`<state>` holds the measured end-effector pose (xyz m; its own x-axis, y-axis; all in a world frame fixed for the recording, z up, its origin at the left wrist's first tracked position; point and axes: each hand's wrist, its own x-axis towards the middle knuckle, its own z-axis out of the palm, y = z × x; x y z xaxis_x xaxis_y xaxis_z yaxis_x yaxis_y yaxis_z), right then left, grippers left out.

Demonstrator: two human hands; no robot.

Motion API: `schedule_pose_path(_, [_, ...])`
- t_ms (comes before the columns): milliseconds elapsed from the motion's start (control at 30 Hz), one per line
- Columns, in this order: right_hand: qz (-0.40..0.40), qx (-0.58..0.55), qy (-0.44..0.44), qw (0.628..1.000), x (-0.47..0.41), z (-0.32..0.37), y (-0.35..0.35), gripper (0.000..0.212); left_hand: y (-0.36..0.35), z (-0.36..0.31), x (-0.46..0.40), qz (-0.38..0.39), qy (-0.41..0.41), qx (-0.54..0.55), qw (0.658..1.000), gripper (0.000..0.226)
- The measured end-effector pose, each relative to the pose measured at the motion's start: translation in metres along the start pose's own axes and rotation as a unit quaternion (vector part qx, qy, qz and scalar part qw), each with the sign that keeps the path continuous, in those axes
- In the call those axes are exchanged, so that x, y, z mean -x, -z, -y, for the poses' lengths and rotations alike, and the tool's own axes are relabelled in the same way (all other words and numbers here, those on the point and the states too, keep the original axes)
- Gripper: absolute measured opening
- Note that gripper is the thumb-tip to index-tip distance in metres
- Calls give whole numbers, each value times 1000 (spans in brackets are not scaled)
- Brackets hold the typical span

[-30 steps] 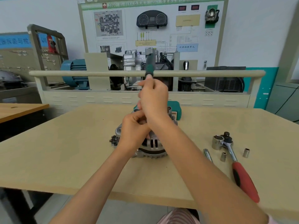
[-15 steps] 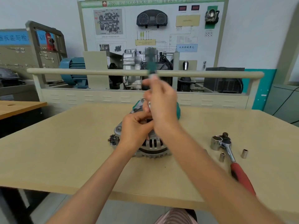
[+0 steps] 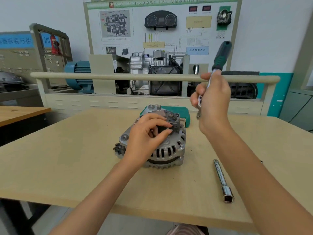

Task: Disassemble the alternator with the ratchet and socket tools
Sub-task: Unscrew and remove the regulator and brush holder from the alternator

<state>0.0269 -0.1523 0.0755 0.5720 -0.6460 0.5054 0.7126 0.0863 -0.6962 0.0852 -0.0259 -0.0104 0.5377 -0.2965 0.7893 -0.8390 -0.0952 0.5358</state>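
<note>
Tabletop (image 3: pixel 67 167): screwdriver (image 3: pixel 220 55) handle up-right.

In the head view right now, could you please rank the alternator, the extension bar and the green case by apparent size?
1. alternator
2. green case, mostly hidden behind it, so unsure
3. extension bar, long but thin

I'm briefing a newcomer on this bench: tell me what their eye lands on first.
First the silver alternator at the table's middle, with the left hand pinching the dark part on its top. Next the right hand, raised to the alternator's right, gripping a ratchet with a green-black handle pointing up. Then the chrome extension bar lying near the table's front right.
</note>
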Motion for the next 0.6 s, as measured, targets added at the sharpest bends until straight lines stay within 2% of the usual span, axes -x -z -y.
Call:
schedule_pose_path(100, [29, 153, 3, 988, -2, -13, 15, 34, -2, 0, 2, -31, 4, -37, 999, 16])
schedule_pose_path(200, [59, 226, -6, 972, 2, -30, 26, 33, -2, -1, 4, -41, 3, -48, 998, 18])
schedule_pose_path(433, [72, 238, -29, 968, 13, -55, 31, 32, -8, -10, 4, -65, 58, -80, 993, 10])
schedule_pose_path(600, [100, 297, 24, 949, 16, -65, 35, 31, -11, -16, 4, -67, 65, -139, 986, 11])
